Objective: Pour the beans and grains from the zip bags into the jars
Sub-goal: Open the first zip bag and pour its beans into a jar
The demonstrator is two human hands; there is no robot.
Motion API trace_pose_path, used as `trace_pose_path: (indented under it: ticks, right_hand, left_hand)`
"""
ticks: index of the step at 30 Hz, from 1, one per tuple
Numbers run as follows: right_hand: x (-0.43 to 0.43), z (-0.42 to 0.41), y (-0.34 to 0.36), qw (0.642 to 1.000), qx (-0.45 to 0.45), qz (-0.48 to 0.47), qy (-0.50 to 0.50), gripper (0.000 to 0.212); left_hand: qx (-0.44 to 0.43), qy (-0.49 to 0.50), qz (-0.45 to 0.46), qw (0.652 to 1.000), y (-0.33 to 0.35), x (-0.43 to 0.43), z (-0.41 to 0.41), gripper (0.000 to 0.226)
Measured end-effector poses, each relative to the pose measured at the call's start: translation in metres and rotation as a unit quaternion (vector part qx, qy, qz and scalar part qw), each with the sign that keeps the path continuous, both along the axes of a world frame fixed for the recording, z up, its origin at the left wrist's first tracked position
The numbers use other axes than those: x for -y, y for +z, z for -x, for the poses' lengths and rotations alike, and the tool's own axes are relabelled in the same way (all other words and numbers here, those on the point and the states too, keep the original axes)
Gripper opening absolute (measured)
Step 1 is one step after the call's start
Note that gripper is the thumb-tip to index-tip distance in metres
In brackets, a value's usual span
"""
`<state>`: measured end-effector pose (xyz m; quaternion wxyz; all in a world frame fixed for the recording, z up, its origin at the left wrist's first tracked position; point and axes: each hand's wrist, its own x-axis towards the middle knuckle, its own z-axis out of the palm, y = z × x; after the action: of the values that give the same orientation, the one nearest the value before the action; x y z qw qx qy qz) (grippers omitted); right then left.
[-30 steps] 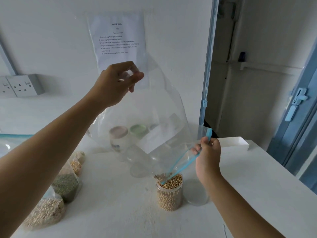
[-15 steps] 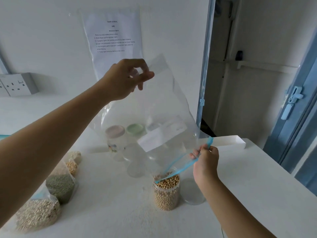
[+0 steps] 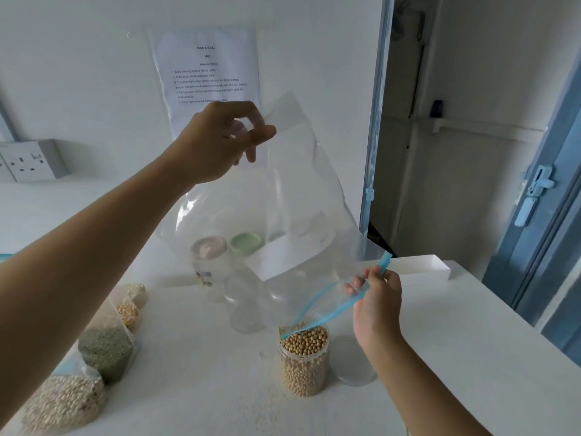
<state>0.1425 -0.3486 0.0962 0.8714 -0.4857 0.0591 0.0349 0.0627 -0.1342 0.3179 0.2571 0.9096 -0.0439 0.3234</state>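
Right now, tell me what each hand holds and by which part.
Both hold one clear zip bag. The left hand pinches its raised closed end; the right hand pinches the blue zip strip at the mouth, above the bean jar.

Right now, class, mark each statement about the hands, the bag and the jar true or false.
1. The left hand pinches the closed end of the clear zip bag, raised high. True.
2. The jar under the bag's mouth is empty. False: it is filled with pale beans up to the rim.
3. The right hand grips the blue zip strip at the bag's mouth. True.
4. The raised bag is full of beans. False: it looks empty.
5. The filled bags lie on the table to the right of the jar. False: they lie to its left.
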Motion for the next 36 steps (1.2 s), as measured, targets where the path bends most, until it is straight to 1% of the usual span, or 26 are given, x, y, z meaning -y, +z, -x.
trace_pose_path:
  ticks: [2, 5, 8, 13, 16, 19, 21, 23, 24, 25, 27, 28, 29, 31, 32, 33, 34, 35, 36]
  right_hand:
    - [0.002, -0.001, -0.003, 1.000, -0.005, -0.010, -0.009, 0.020]
    - [0.000, -0.004, -0.004, 1.000, -0.004, -0.021, -0.015, 0.022]
    - [-0.001, -0.004, -0.010, 0.999, -0.018, -0.027, -0.021, 0.023]
    - [-0.002, -0.006, -0.013, 0.999, -0.028, -0.044, -0.003, 0.023]
    - [-0.001, -0.008, -0.010, 0.998, -0.038, -0.056, 0.006, 0.023]
    - [0.000, -0.010, -0.012, 0.997, -0.049, -0.060, 0.011, 0.024]
    - [0.000, -0.011, -0.012, 0.996, -0.057, -0.063, 0.016, 0.024]
    - [0.001, -0.012, -0.013, 0.996, -0.060, -0.065, 0.024, 0.022]
    - [0.001, -0.013, -0.013, 0.996, -0.060, -0.066, 0.027, 0.021]
    - [0.001, -0.014, -0.014, 0.995, -0.061, -0.070, 0.027, 0.021]
    - [0.000, -0.015, -0.014, 0.994, -0.062, -0.082, 0.025, 0.021]
    - [-0.001, -0.015, -0.014, 0.994, -0.063, -0.088, 0.024, 0.021]
    - [-0.001, -0.016, -0.014, 0.993, -0.064, -0.095, 0.024, 0.021]
    - [-0.002, -0.018, -0.015, 0.992, -0.062, -0.108, 0.028, 0.020]
    - [-0.002, -0.018, -0.015, 0.992, -0.057, -0.111, 0.032, 0.021]
    - [-0.002, -0.018, -0.015, 0.992, -0.051, -0.111, 0.037, 0.021]
    - [-0.003, -0.019, -0.015, 0.992, -0.045, -0.109, 0.042, 0.021]
    - [-0.003, -0.019, -0.015, 0.992, -0.040, -0.108, 0.046, 0.021]
    - [-0.003, -0.019, -0.015, 0.993, -0.036, -0.107, 0.047, 0.021]
  left_hand:
    - [-0.010, -0.005, 0.000, 1.000, 0.001, 0.004, 0.002, 0.028]
    - [0.001, -0.035, -0.007, 0.999, 0.009, 0.013, 0.001, 0.031]
    - [-0.024, -0.028, -0.028, 0.999, 0.010, 0.021, -0.004, 0.030]
    - [-0.040, -0.003, 0.014, 0.999, -0.001, 0.017, -0.007, 0.035]
    - [-0.035, 0.004, 0.015, 0.999, 0.003, 0.017, 0.000, 0.041]
    - [-0.076, 0.008, -0.006, 0.997, 0.012, 0.016, 0.012, 0.056]
    - [-0.120, 0.009, -0.021, 0.992, 0.015, 0.008, 0.024, 0.077]
    - [-0.132, 0.021, -0.021, 0.991, 0.010, -0.006, 0.042, 0.098]
    - [-0.119, 0.031, -0.007, 0.992, 0.004, -0.016, 0.052, 0.101]
    - [-0.098, 0.045, 0.011, 0.994, -0.007, -0.027, 0.063, 0.097]
    - [-0.041, 0.084, 0.061, 0.994, -0.040, -0.046, 0.084, 0.086]
    - [-0.009, 0.099, 0.107, 0.989, -0.061, -0.052, 0.092, 0.081]
    - [0.020, 0.107, 0.169, 0.980, -0.084, -0.055, 0.099, 0.075]
    - [0.064, 0.093, 0.307, 0.945, -0.126, -0.053, 0.106, 0.062]
    - [0.073, 0.076, 0.368, 0.924, -0.143, -0.051, 0.108, 0.057]
    - [0.071, 0.054, 0.420, 0.903, -0.156, -0.049, 0.109, 0.057]
    - [0.067, 0.032, 0.458, 0.886, -0.167, -0.048, 0.108, 0.062]
    - [0.067, 0.013, 0.477, 0.876, -0.176, -0.047, 0.106, 0.066]
    - [0.073, -0.006, 0.484, 0.872, -0.181, -0.044, 0.104, 0.063]
